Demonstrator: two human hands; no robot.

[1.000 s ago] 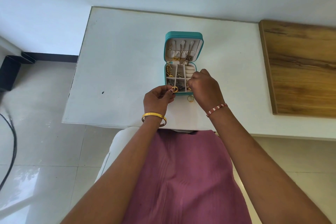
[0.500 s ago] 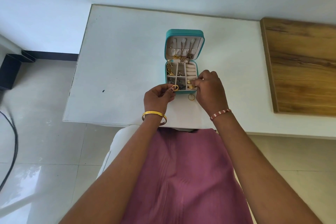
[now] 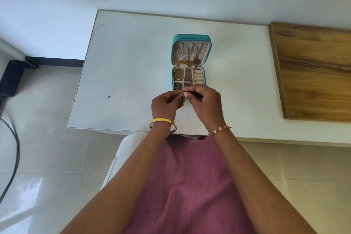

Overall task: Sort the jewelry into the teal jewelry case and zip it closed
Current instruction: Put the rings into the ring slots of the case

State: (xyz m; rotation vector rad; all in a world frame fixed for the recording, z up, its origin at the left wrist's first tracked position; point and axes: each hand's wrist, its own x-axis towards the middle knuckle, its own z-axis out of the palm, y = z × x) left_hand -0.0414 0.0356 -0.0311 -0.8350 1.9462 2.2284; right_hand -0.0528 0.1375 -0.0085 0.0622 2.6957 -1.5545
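Head view: I see both forearms reaching forward over the white worktop, hands meeting at the near edge of the open teal jewelry case. Left hand, fingers curled, pinches a small gold ring at its fingertips. Right hand, fingers curled, touches the same ring from the other side. The case's lid stands raised and its compartments hold jewelry.
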